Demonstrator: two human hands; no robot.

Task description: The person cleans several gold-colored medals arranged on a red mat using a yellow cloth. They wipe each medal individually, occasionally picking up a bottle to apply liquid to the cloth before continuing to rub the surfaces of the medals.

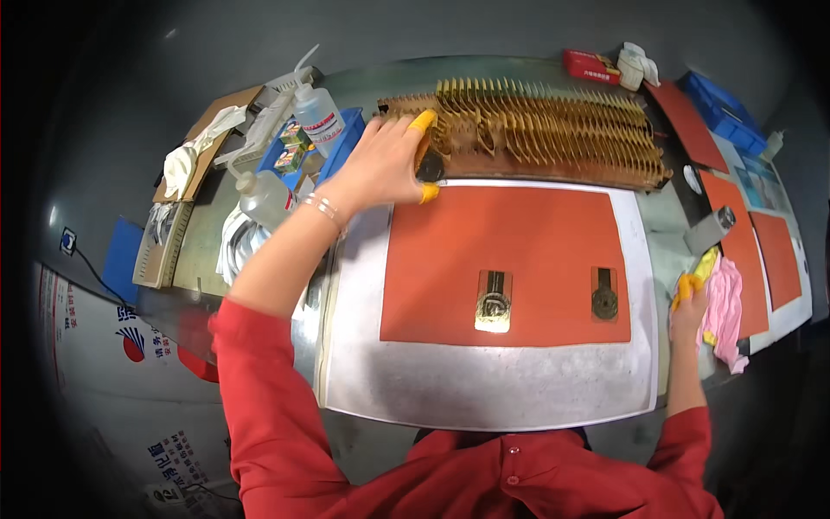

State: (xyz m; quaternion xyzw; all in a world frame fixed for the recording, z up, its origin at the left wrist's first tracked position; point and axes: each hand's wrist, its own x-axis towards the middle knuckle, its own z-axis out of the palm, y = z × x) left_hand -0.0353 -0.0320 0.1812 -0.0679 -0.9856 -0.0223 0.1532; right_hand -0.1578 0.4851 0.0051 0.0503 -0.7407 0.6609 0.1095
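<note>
My left hand [385, 160], with yellow finger covers on thumb and forefinger, is at the left end of a long rack [553, 177] of upright gold-coloured plates. Thumb and forefinger span a small dark-and-gold metal plate [429, 164], partly hidden by the hand. On the orange mat [536, 233] lie two similar metal plates, a shiny one [494, 301] near the middle and a darker one [604, 294] to its right. At the right, my right hand [688, 313], also in yellow finger covers, closes on a crumpled pink and yellow cloth [726, 303].
Left of the rack are a blue bin [350, 134] with small boxes, two squeeze bottles [318, 112] [264, 199] and a white tray [164, 246]. A grey cylinder [711, 230] stands above the cloth. Far right are a blue crate [722, 112] and a red box [591, 66].
</note>
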